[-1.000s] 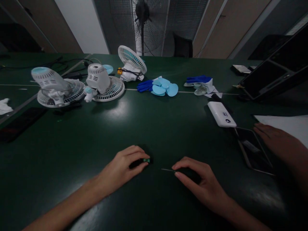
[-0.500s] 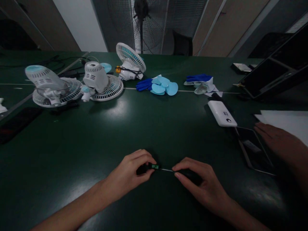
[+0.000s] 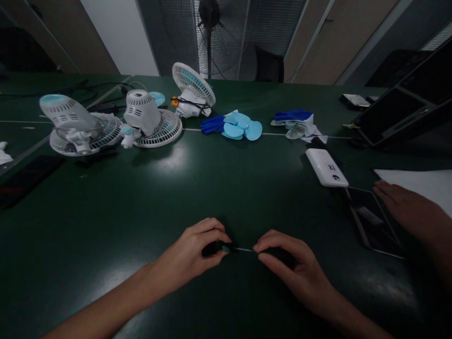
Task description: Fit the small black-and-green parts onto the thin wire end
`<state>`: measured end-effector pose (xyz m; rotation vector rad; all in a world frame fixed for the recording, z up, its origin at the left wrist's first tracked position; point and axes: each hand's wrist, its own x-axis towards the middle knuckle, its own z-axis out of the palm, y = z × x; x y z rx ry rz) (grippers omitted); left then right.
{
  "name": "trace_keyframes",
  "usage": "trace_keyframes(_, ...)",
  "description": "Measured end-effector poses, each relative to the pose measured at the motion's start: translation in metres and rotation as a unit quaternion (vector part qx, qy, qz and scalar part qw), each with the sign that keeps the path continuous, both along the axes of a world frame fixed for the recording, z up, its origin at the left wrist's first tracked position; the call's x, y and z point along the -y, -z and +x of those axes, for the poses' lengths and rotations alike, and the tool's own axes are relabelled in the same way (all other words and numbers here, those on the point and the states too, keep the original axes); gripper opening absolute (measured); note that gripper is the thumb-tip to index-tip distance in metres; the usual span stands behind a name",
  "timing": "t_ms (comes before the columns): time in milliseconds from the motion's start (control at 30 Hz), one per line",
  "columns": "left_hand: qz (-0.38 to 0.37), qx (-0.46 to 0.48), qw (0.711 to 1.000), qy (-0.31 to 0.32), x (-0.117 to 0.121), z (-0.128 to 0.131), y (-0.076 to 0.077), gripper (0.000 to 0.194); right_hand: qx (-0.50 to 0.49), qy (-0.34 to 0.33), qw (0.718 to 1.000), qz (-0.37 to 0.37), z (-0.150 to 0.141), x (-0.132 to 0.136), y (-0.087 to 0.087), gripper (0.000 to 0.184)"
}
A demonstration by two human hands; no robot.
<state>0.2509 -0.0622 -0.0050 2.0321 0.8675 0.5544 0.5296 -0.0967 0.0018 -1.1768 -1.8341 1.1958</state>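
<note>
My left hand [image 3: 203, 247] is closed around a small black piece with a green patch [image 3: 226, 248], low in the middle of the head view. Most of that piece is hidden by the fingers, so its kind does not show. Facing it, my right hand [image 3: 289, 263] grips the dark handle of a screwdriver [image 3: 280, 255] between thumb and fingers. Its thin metal shaft points left and reaches the end of the black piece; whether the two are joined I cannot tell. Both hands are low over the dark green table [image 3: 197, 188].
Several white fans [image 3: 144, 113] stand at the back left. Blue fan blades [image 3: 243, 126] lie beside blue gloves [image 3: 213, 124]; more gloves [image 3: 294, 122] are further right. At right are a white device [image 3: 326, 167], a dark tablet-like panel [image 3: 374, 219] and another person's hand [image 3: 406, 202].
The green patch on the black piece looks turned and shows less than before. Both hands keep nearly the same place. The white sheet near the other person's hand has shifted.
</note>
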Motion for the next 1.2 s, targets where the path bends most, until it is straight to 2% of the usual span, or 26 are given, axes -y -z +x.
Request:
trace_keyframes(400,0.024,-0.033,0.999,0.018,0.003,-0.004,0.004,0.022,0.017,0.013,1.0,-0.014,0.003,0.001,0.001,0.01)
trace_keyframes(600,0.087,-0.102,0.99,0.036,0.007,-0.021,0.0,0.031,0.015,0.012,1.0,-0.015,0.005,0.001,0.003,0.009)
trace_keyframes(700,0.114,-0.141,0.983,-0.013,-0.008,-0.058,0.002,0.032,0.01,0.008,1.0,-0.018,0.005,0.001,0.002,0.01)
trace_keyframes(767,0.129,-0.175,0.972,-0.086,-0.026,-0.098,0.004,0.032,0.009,0.008,1.0,-0.02,0.005,0.0,0.001,0.01)
trace_keyframes(900,0.151,-0.237,0.92,-0.275,-0.06,-0.193,0.007,0.043,0.01,0.008,1.0,-0.023,0.004,0.0,0.001,0.011)
trace_keyframes(1000,0.159,-0.264,0.885,-0.348,-0.068,-0.244,0.009,0.051,0.015,0.008,1.0,-0.024,0.005,0.0,0.002,0.01)
trace_keyframes(1067,0.155,-0.268,0.878,-0.365,-0.067,-0.262,0.01,0.052,0.018,0.006,0.999,-0.026,0.006,0.001,0.003,0.01)
trace_keyframes(1200,0.146,-0.261,0.881,-0.366,-0.063,-0.271,0.013,0.054,0.018,0.002,0.999,-0.028,0.007,0.001,0.004,0.01)
